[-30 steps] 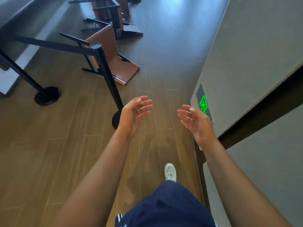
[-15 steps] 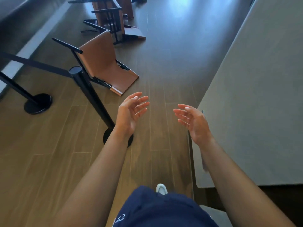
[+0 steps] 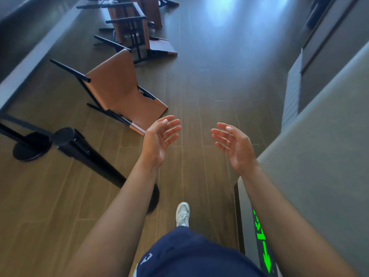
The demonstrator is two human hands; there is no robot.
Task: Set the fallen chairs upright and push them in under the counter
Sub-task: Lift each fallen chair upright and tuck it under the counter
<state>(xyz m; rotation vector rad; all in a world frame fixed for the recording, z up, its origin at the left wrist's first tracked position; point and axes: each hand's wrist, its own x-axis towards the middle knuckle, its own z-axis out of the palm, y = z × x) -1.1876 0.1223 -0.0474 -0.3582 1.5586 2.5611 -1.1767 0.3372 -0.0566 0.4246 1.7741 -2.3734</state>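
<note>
Vs a second ago: the person has walked forward. The nearest chair is closer, now at 11 o'clock just past the left hand. Left hand and right hand are unchanged, fingers spread, palms facing, holding nothing. The chair is tipped over, legs out toward 10, untouched, so the first lift looks to be next. The farther chairs are down at 12, packed close.

Room: the stanchion post at 9 sits near the chair's legs and could snag. The grey slab edges 3. The open floor at 12–1 is the clear swing lane. Can't tell which ledge is the counter.
</note>
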